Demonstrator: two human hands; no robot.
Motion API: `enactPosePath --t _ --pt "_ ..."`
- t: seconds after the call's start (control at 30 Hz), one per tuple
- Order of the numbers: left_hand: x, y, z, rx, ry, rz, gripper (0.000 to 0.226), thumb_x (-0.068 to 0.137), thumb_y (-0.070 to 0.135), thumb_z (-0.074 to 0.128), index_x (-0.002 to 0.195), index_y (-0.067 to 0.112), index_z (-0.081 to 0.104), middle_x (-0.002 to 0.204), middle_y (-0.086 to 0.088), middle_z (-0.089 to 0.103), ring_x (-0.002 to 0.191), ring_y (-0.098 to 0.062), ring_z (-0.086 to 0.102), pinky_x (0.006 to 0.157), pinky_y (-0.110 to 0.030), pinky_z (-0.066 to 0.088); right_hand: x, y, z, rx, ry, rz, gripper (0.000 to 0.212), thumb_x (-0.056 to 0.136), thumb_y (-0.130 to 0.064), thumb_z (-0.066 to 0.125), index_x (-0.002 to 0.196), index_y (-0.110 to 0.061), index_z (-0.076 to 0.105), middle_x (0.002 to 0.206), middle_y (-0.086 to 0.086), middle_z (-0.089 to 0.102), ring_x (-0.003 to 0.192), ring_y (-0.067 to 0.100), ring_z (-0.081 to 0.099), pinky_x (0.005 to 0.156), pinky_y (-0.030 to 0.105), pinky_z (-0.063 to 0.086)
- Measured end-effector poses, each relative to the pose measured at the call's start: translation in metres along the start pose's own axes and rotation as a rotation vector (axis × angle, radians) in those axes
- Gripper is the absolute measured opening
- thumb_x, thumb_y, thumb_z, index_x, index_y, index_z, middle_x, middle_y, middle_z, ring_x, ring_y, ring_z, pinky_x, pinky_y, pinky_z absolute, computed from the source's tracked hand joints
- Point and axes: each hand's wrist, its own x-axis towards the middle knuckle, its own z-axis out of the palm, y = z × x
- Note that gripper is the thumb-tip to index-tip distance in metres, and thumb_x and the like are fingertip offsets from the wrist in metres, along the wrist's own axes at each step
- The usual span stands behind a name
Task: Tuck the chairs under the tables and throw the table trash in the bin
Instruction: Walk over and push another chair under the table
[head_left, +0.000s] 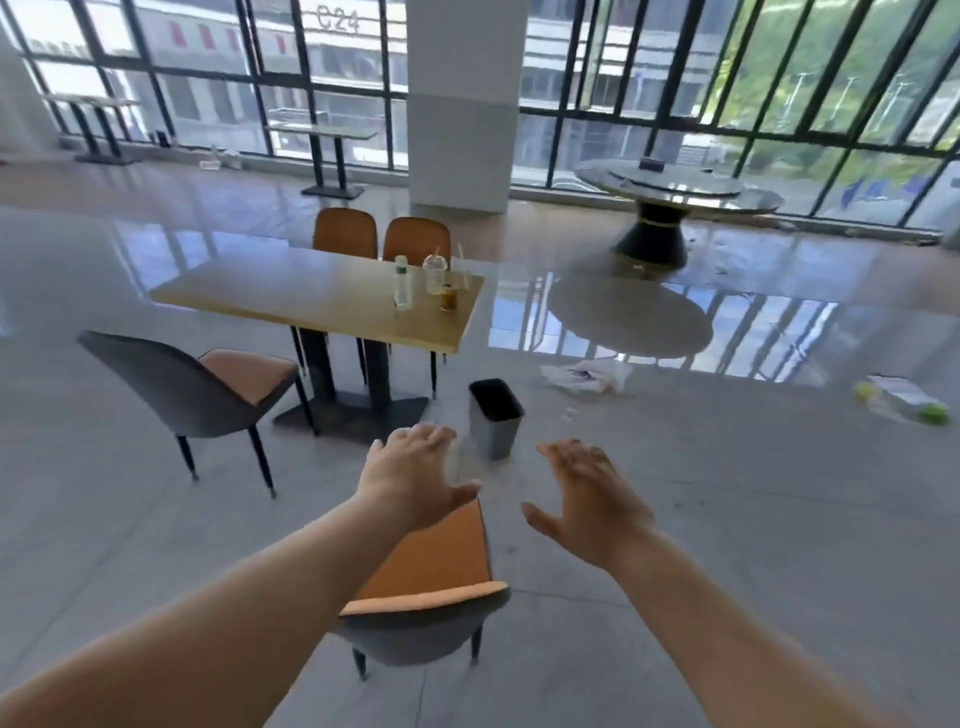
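Note:
A wooden table (291, 296) stands ahead with a clear bottle (401, 283), a plastic cup (435, 273) and a small amber jar (448, 299) near its right end. Two orange chairs (382, 236) sit tucked at its far side. A grey chair with an orange seat (208, 387) stands pulled out at the left. Another such chair (431, 587) is right below my arms. My left hand (410, 478) and my right hand (592, 499) hover open above it, holding nothing. A grey bin (496, 418) stands on the floor beside the table's base.
A white pillar (462, 104) rises behind the table. At the right back is a round table (680, 187). A crumpled white bag (587, 375) and other litter with green caps (904, 400) lie on the glossy floor at the right. More tables stand along the windows.

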Motion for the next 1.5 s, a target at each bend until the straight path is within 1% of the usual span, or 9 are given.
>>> enactPosePath --t 0.17,0.3,0.4,0.5,0.7,0.87,1.1,1.33,1.5 --pt "-0.007 -0.089 0.088 -0.051 -0.172 -0.276 0.095 0.08 0.087 0.053 0.156 0.035 0.032 0.164 0.005 0.035 0.149 -0.024 0.034 0.116 -0.056 0.039 0.044 -0.043 0.115 0.035 -0.219 -0.109 0.087 0.092 -0.073 0.046 0.159 -0.024 0.02 0.164 0.004 0.028 0.148 0.026 0.028 0.121 0.047 0.03" --pt "-0.031 -0.138 0.174 -0.106 -0.49 -0.391 0.097 0.071 0.091 0.058 0.153 0.041 0.039 0.163 0.008 0.034 0.143 -0.027 0.039 0.111 -0.051 0.046 0.056 -0.055 0.217 0.047 -0.497 -0.124 0.093 0.088 -0.069 0.059 0.161 -0.028 0.018 0.167 0.003 0.023 0.15 0.03 0.024 0.123 0.046 0.027" --pt "-0.056 -0.165 0.213 -0.155 -0.634 -0.375 0.091 0.072 0.084 0.064 0.15 0.045 0.042 0.155 0.009 0.041 0.136 -0.024 0.042 0.11 -0.048 0.046 0.059 -0.062 0.266 0.002 -0.651 -0.12 0.084 0.084 -0.057 0.07 0.154 -0.037 0.03 0.157 0.0 0.036 0.141 0.032 0.035 0.113 0.053 0.039" --pt "-0.055 -0.182 0.225 -0.176 -0.572 -0.354 0.068 0.085 0.061 0.071 0.146 0.044 0.049 0.147 0.011 0.052 0.132 -0.02 0.046 0.109 -0.045 0.048 0.073 -0.066 0.286 -0.084 -0.747 -0.227 0.061 0.089 -0.045 0.067 0.143 -0.04 0.041 0.14 -0.006 0.046 0.125 0.026 0.045 0.095 0.055 0.052" --pt "-0.01 -0.191 0.215 -0.171 -0.533 -0.425 0.026 0.093 0.038 0.067 0.118 0.039 0.059 0.117 0.011 0.055 0.116 -0.017 0.052 0.096 -0.037 0.051 0.124 -0.063 0.29 -0.057 -0.721 -0.277 0.051 0.092 -0.038 0.062 0.139 -0.039 0.042 0.131 -0.006 0.049 0.114 0.026 0.048 0.085 0.048 0.054" --pt "0.034 -0.211 0.211 -0.153 -0.474 -0.479 0.033 0.098 0.031 0.061 0.13 0.036 0.057 0.13 0.008 0.054 0.125 -0.018 0.047 0.104 -0.038 0.047 0.183 -0.068 0.292 -0.021 -0.69 -0.316 0.047 0.093 -0.039 0.062 0.136 -0.038 0.044 0.127 -0.003 0.05 0.109 0.027 0.048 0.078 0.046 0.051" --pt "0.099 -0.271 0.204 -0.17 -0.435 -0.497 0.034 0.097 0.033 0.062 0.13 0.039 0.056 0.131 0.009 0.055 0.125 -0.018 0.045 0.104 -0.04 0.047 0.275 -0.092 0.306 -0.038 -0.677 -0.339 0.049 0.093 -0.04 0.065 0.137 -0.038 0.044 0.126 -0.001 0.051 0.109 0.027 0.048 0.085 0.05 0.054" --pt "0.181 -0.368 0.184 -0.185 -0.408 -0.414 0.032 0.097 0.031 0.064 0.126 0.039 0.056 0.129 0.009 0.054 0.123 -0.018 0.046 0.102 -0.037 0.045 0.376 -0.144 0.313 -0.049 -0.657 -0.295 0.056 0.092 -0.043 0.065 0.143 -0.041 0.041 0.127 -0.001 0.051 0.109 0.025 0.049 0.088 0.045 0.054" --pt "0.248 -0.444 0.162 -0.161 -0.437 -0.32 0.037 0.099 0.031 0.062 0.135 0.035 0.054 0.137 0.004 0.052 0.129 -0.021 0.043 0.107 -0.039 0.044 0.444 -0.192 0.317 -0.029 -0.632 -0.21 0.055 0.094 -0.043 0.064 0.143 -0.04 0.041 0.128 -0.001 0.052 0.109 0.025 0.05 0.088 0.043 0.055"
